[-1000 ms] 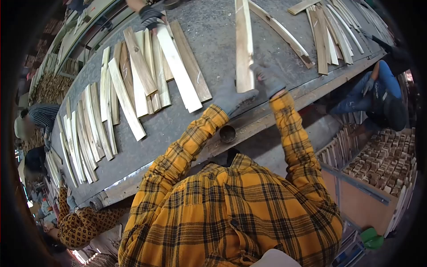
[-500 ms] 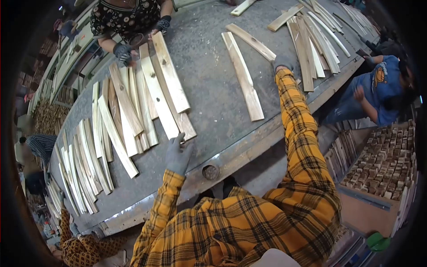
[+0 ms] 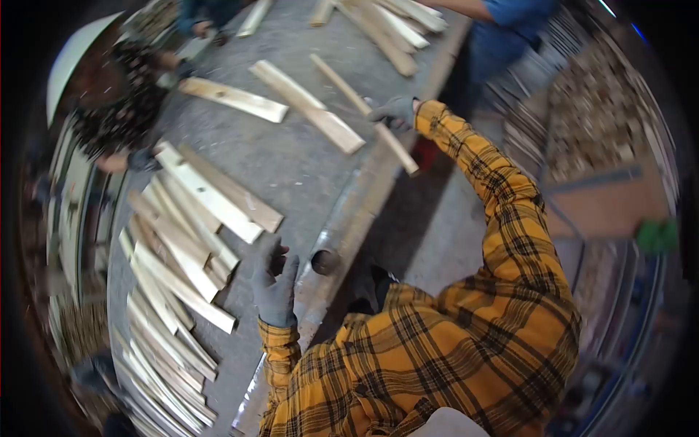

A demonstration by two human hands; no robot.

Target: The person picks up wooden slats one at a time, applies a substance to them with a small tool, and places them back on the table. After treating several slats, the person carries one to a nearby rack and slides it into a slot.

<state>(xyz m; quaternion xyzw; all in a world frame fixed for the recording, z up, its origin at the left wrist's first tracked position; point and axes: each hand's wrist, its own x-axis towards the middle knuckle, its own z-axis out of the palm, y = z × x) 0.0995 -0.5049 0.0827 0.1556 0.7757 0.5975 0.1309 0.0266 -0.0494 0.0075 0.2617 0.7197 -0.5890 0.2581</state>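
Observation:
My right hand (image 3: 395, 113), in a grey glove, grips a narrow wooden strip (image 3: 397, 151) that reaches past the table's edge. Just left of it a wider pale board (image 3: 309, 107) lies on the grey table. My left hand (image 3: 276, 286), also gloved, is raised palm up with its fingers apart and holds nothing. Beyond its fingertips lie a knotty pale board (image 3: 211, 193) and a browner board (image 3: 233, 187). A co-worker across the table has one gloved hand at the knotty board and the other at another board (image 3: 237, 99).
Many overlapping strips (image 3: 164, 364) cover the table's left side, and more (image 3: 378, 33) lie at the far end. A round hole (image 3: 325, 262) is in the table edge. A person in blue stands at the upper right, near stacked wood blocks (image 3: 593, 109).
The view has turned. My right hand now holds a strip up at the table edge. My left hand has come off the boards and opened. The co-worker's hands have moved apart, one with a board.

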